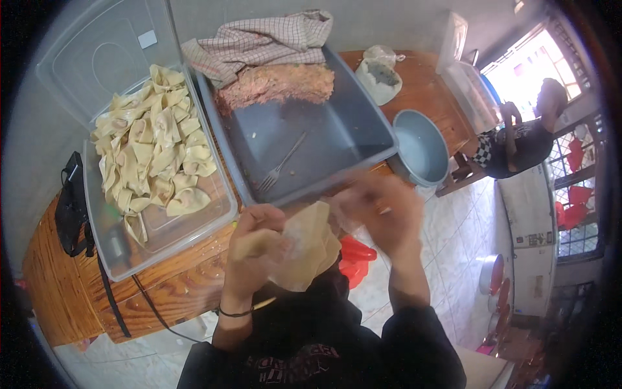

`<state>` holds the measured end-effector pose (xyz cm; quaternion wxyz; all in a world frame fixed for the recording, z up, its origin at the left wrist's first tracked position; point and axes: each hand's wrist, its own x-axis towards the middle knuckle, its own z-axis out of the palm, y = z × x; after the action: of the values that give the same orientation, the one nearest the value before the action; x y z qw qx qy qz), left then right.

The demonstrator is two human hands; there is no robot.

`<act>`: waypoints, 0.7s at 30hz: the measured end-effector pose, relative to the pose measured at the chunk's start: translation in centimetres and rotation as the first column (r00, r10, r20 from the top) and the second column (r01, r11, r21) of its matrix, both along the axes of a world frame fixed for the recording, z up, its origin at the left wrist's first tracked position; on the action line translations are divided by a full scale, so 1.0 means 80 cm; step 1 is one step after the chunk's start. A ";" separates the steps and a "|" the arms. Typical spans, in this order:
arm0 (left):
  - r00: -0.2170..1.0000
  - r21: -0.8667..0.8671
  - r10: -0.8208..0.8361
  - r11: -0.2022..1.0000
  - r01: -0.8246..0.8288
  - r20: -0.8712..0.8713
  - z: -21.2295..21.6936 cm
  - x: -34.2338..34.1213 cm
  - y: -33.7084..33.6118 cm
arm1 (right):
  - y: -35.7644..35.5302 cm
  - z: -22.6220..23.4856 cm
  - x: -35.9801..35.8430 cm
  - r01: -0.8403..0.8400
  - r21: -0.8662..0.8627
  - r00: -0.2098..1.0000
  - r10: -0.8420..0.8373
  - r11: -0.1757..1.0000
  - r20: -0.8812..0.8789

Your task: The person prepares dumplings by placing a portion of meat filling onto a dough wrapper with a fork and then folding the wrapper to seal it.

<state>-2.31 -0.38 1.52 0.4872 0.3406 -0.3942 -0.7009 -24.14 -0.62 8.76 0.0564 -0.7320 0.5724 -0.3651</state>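
Observation:
A stack of thin pale-yellow dough wrappers (314, 246) is held in front of my chest by my left hand (249, 249), its fingers closed round the left side. Just right of the stack, my right hand (385, 217) is smeared by motion. Something whitish shows by its fingers, too blurred to name. Beyond both hands stands a grey-blue tray (337, 152). Pink minced filling (278, 87) fills its far end, and a fork (283, 162) lies on its bottom. To the left, folded filled dumplings (152, 139) are heaped in a clear plastic box (223, 201).
A checked cloth (265, 39) drapes over the tray's far edge. Right of the tray stand a round grey-blue bowl (421, 146) and a white bag (379, 84). A black bag (72, 214) hangs at the wooden table's left (58, 279). Another person (525, 142) is at far right.

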 end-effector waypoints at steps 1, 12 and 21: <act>0.998 -0.011 0.059 0.998 -0.059 0.022 -0.002 0.000 0.001 | -0.006 0.000 -0.021 0.169 -0.048 0.982 -0.164 0.984 0.092; 0.987 0.052 0.135 0.990 -0.130 -0.087 0.021 -0.005 0.003 | -0.051 -0.095 -0.205 0.759 0.392 0.636 -0.461 0.519 -0.619; 0.990 0.176 0.143 0.974 -0.143 0.014 0.026 -0.015 0.012 | -0.023 -0.003 -0.009 0.144 -0.165 0.875 -0.203 0.976 -0.439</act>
<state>-3.49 0.58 3.59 0.5041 0.4104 -0.3051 -0.6960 -24.84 -2.45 8.54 -0.1584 -0.7446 0.6088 -0.2234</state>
